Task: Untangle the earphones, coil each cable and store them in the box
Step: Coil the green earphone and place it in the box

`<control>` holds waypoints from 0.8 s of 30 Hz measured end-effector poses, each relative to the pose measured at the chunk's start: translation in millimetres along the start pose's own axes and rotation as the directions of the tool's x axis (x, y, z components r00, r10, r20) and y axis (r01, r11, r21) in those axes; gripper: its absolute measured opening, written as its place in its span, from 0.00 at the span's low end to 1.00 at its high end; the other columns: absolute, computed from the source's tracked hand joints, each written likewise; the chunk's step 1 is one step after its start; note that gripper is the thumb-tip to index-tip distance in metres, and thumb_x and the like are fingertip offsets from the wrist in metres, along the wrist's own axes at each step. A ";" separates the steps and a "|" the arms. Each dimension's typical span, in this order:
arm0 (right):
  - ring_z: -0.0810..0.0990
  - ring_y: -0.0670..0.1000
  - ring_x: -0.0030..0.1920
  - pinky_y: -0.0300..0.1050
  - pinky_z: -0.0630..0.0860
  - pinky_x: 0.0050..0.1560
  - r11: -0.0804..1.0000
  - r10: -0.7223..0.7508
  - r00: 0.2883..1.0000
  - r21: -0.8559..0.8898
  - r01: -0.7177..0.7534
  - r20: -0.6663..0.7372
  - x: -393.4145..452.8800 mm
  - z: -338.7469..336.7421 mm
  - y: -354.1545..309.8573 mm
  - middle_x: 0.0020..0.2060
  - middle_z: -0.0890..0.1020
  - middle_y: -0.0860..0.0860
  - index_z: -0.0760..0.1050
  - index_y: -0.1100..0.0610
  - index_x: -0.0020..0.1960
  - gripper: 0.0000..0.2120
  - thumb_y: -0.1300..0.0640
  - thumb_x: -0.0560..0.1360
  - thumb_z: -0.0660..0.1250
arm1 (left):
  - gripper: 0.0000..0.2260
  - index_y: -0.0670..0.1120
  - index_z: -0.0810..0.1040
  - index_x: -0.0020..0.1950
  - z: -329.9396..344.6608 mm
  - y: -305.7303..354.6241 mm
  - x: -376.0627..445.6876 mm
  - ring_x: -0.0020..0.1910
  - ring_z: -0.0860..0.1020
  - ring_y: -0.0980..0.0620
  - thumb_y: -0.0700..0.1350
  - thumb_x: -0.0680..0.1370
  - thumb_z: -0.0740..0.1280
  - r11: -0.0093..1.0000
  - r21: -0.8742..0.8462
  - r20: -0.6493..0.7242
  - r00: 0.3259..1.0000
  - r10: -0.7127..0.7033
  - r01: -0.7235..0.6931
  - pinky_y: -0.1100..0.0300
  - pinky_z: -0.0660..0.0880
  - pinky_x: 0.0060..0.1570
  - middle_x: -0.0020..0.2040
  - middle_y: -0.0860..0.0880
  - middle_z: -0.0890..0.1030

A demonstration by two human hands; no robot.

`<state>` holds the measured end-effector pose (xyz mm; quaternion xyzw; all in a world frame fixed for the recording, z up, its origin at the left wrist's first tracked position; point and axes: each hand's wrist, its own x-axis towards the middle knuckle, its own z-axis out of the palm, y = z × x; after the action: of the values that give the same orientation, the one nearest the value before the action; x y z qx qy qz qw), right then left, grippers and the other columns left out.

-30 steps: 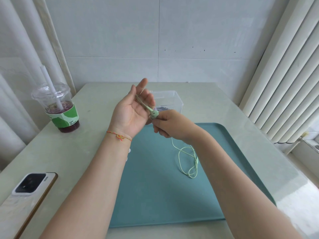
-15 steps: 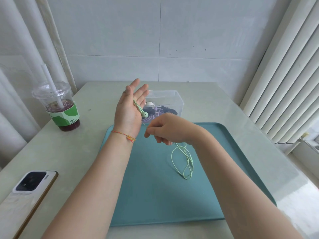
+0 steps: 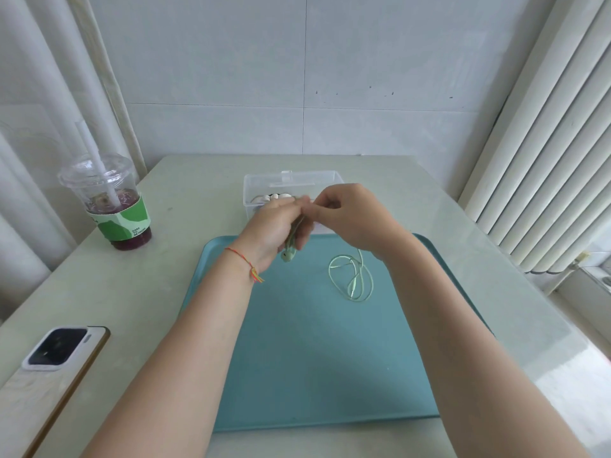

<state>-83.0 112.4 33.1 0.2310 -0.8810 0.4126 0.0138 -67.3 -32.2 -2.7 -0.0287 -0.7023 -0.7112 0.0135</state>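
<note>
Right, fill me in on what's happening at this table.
A person is winding a pale green earphone cable around the left hand. The green earbuds hang below that hand's palm. The right hand pinches the cable at the left fingertips. The slack lies in loose loops on the teal tray. Behind the hands stands an open clear plastic box with something white inside. A lidded iced drink and a phone sit off to the left.

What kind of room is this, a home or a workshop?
Probably a home or small office corner, not a workshop: a tiled wall, window blinds, and a pale table holding an iced drink and a phone.
</note>
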 end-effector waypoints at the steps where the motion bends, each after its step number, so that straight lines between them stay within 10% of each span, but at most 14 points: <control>1: 0.63 0.43 0.22 0.33 0.59 0.24 1.000 -0.001 1.000 0.017 0.001 0.004 0.3 -3.2 1.6 0.26 0.73 0.46 0.78 0.61 0.38 0.14 0.51 0.75 0.69 | 0.18 0.43 0.74 0.38 0.7 1.0 -1.3 0.21 0.62 0.52 0.47 0.84 0.55 0.999 0.025 0.053 0.998 -0.041 0.040 0.60 0.60 0.27 0.25 0.49 0.67; 5: 0.63 0.42 0.23 0.36 0.61 0.27 0.996 0.004 1.000 0.085 -0.006 0.024 2.7 -11.4 8.4 0.32 0.76 0.51 0.79 0.61 0.42 0.11 0.52 0.75 0.71 | 0.26 0.45 0.73 0.35 -1.3 5.0 -5.9 0.23 0.52 0.55 0.62 0.80 0.51 0.973 -0.015 0.306 0.928 -0.214 0.229 0.61 0.50 0.26 0.25 0.52 0.56; 10: 0.62 0.47 0.26 0.39 0.60 0.27 0.927 -0.001 1.000 0.375 -0.005 0.016 3.6 -9.6 11.6 0.26 0.70 0.46 0.78 0.61 0.46 0.07 0.57 0.77 0.68 | 0.19 0.48 0.74 0.33 -4.6 10.1 -10.6 0.22 0.52 0.57 0.53 0.80 0.55 0.917 -0.327 0.500 0.866 -0.036 0.227 0.65 0.53 0.21 0.24 0.55 0.58; 15: 0.68 0.44 0.23 0.35 0.65 0.26 0.966 0.024 0.990 0.251 -0.060 0.142 1.0 3.4 9.9 0.26 0.75 0.46 0.78 0.61 0.43 0.11 0.59 0.80 0.62 | 0.19 0.44 0.80 0.41 -2.4 19.1 -4.9 0.25 0.69 0.55 0.49 0.82 0.55 0.684 -0.719 0.280 0.952 0.123 0.124 0.64 0.70 0.27 0.28 0.51 0.70; 18: 0.76 0.48 0.27 0.38 0.75 0.31 0.983 0.051 0.948 0.154 -0.104 0.315 -2.0 11.1 7.6 0.29 0.80 0.48 0.78 0.60 0.42 0.11 0.60 0.79 0.61 | 0.20 0.44 0.84 0.48 -4.5 17.3 -2.1 0.43 0.82 0.50 0.50 0.83 0.55 0.642 -0.766 0.131 0.984 0.125 0.020 0.58 0.80 0.46 0.41 0.48 0.82; 24: 0.85 0.51 0.38 0.49 0.81 0.52 0.992 0.118 0.850 -0.028 -0.121 0.513 -3.4 13.0 12.1 0.38 0.84 0.53 0.81 0.59 0.50 0.10 0.60 0.78 0.61 | 0.17 0.45 0.78 0.59 -10.6 13.3 1.4 0.64 0.78 0.45 0.51 0.84 0.53 0.678 -0.727 0.003 0.987 0.161 -0.108 0.55 0.74 0.63 0.59 0.46 0.82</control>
<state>-82.9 110.9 15.1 0.2775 -0.8643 0.3385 -0.2478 -68.2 -43.0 10.5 -0.1069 -0.3606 -0.9261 0.0298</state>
